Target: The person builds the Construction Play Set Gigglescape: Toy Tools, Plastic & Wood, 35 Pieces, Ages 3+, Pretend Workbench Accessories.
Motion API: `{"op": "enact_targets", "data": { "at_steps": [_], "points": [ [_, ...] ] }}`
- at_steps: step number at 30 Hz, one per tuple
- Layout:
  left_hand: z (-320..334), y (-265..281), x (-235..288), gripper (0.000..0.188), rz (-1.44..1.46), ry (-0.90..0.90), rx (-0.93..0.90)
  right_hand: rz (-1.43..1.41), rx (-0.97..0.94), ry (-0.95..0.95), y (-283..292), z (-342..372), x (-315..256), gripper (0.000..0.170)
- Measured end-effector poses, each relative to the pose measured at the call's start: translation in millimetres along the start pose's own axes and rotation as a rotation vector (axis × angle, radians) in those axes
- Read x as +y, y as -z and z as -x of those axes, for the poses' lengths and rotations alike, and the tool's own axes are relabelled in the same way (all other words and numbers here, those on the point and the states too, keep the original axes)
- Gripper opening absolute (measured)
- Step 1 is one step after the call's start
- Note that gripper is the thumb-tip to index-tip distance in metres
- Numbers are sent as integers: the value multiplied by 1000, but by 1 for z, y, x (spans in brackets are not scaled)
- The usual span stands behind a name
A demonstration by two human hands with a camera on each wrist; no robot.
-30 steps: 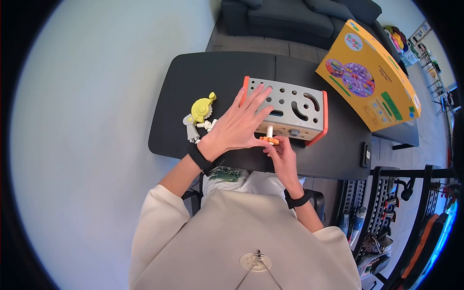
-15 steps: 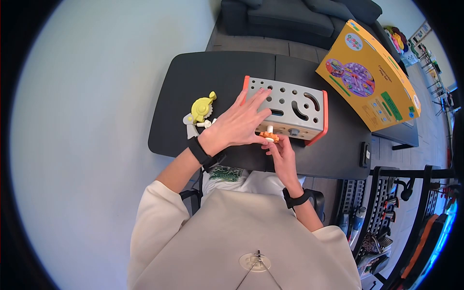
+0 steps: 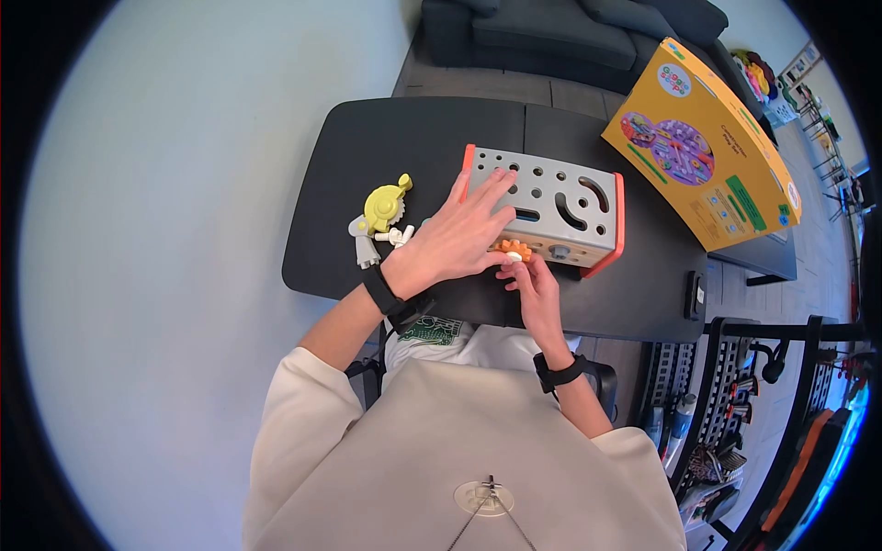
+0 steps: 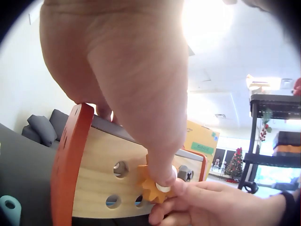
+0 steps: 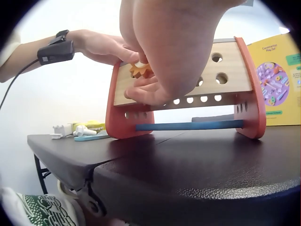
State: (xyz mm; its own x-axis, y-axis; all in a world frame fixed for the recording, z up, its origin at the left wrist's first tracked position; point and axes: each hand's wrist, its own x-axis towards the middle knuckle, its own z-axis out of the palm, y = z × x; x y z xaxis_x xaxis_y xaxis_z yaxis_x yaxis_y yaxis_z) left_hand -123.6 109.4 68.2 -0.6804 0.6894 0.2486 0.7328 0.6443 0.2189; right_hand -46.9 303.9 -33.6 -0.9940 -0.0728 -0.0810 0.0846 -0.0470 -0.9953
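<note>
A toy workbench (image 3: 544, 173) with a grey holed top, wooden front and orange-red end panels stands on the black table. An orange toy gear (image 4: 151, 188) sits against its wooden front, with a white bolt (image 3: 513, 258) through the gear's middle. My left hand (image 3: 459, 234) spreads its fingers on the grey top, and its thumb presses the bolt's head. Below it, my right hand (image 3: 540, 296) pinches the bolt, thumb at the head and fingers curled under the gear. To the right of the gear, a grey bolt (image 3: 559, 252) sits in the front panel.
Left of the workbench lie a yellow-green toy circular saw (image 3: 384, 209), a white piece (image 3: 397, 237) and a grey piece (image 3: 365, 248). A yellow play-set box (image 3: 684, 151) stands at the right. A small black device (image 3: 693, 294) lies near the table's right edge.
The gear and bolt have moved in toward the workbench's front; the white shaft that showed between them and the panel is now out of sight. Both hands followed slightly.
</note>
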Motion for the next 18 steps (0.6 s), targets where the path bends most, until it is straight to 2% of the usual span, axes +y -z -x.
{"op": "enact_targets", "data": {
  "at_steps": [14,18],
  "points": [
    [-1,0,2,47,-60,26,44,110,-11,29,9,-11,2,27],
    [1,-1,2,46,-57,30,65,179,-22,-19,9,-8,-6,27]
  ]
}}
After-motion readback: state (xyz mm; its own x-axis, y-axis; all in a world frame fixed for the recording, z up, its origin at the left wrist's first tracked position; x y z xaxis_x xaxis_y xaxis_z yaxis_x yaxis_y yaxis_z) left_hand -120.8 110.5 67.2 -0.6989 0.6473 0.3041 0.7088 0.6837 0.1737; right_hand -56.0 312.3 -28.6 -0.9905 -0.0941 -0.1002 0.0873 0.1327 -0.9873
